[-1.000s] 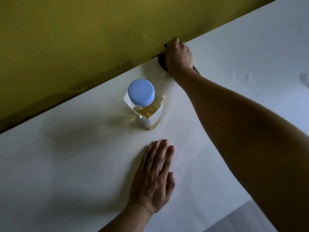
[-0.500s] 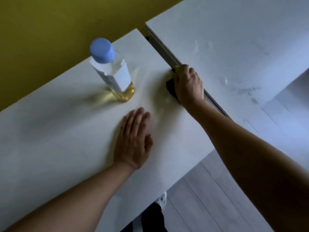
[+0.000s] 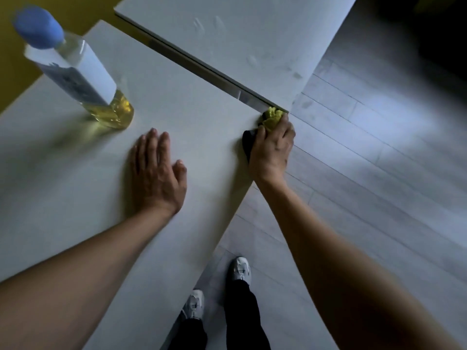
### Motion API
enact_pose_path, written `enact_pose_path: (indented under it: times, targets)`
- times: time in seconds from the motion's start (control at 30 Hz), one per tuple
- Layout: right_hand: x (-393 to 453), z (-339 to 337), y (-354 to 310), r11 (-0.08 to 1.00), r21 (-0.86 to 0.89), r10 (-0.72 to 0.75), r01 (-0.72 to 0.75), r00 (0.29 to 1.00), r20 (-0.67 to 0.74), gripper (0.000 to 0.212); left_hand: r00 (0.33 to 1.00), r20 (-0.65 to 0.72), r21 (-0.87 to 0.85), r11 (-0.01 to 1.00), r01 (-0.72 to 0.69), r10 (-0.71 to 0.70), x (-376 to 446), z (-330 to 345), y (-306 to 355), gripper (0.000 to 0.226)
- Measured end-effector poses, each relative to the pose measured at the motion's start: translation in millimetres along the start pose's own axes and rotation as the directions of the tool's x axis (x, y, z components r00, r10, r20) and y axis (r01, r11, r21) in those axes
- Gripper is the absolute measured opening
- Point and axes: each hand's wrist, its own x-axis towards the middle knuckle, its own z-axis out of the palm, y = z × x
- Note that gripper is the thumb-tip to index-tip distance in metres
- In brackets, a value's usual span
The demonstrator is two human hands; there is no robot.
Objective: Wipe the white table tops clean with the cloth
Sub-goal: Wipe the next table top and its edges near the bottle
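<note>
Two white flat table tops are seen, a near white table top (image 3: 75, 198) and a higher far white table top (image 3: 265, 34), set edge to edge. A crumpled yellow and dark cloth (image 3: 271, 117) is gripped in the curled fingers of the right hand (image 3: 271, 150) at the near table's corner, against the far table's edge. The left hand (image 3: 155, 173) is laid flat with straight fingers near the near table's front edge. A clear plastic bottle with a blue cap and yellow liquid (image 3: 78, 77) is stood near the back edge.
</note>
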Motion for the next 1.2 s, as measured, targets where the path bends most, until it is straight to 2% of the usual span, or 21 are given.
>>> enact_pose_path:
  times: [0.1,0.23,0.37,0.53,0.7,0.9,1.03,1.2]
  targets:
    - [-42.3,4.5,-7.9,0.985,0.119,0.125,-0.122,0.992,-0.025,0.068,1.0,0.013,0.007,1.0,0.002,-0.002,-1.5,-1.5,0.6,0.067]
    - [-150.0,18.4,-10.7,0.969,0.195,0.167,-0.15,0.983,-0.075,0.066,0.999,0.052,-0.014,1.0,-0.009,0.01,-1.8,-4.1,-2.1,0.069]
    - [-229.1,26.3,-14.7,0.964,0.171,0.215,-0.204,0.975,-0.049,0.068,0.986,0.133,-0.159,0.984,-0.077,0.099,-5.2,-9.7,-14.4,0.068]
    - [-172.0,33.1,-14.5,0.942,0.143,0.312,-0.302,0.949,-0.049,0.061,0.916,0.199,-0.155,0.934,-0.322,0.349,-91.7,-36.5,-37.2,0.061]
    - [-86.2,20.3,-18.1,0.941,0.079,0.336,-0.33,0.938,-0.09,0.048,0.88,0.283,-0.119,0.924,-0.363,0.382,-208.4,-77.5,-60.6,0.058]
    - [7.0,11.3,-21.7,0.938,-0.007,0.343,-0.347,0.929,-0.142,0.047,0.873,0.306,-0.071,0.924,-0.376,0.379,-219.5,-81.0,-69.1,0.059]
    - [-0.9,3.3,-18.9,0.92,0.065,0.391,-0.386,0.914,-0.105,0.049,0.884,0.295,-0.062,0.931,-0.361,0.363,-224.8,-79.2,-68.2,0.059]
    - [-108.3,5.7,-18.3,0.903,0.111,0.422,-0.416,0.905,-0.043,0.052,0.891,0.293,-0.065,0.937,-0.343,0.347,-225.6,-77.6,-66.3,0.059]
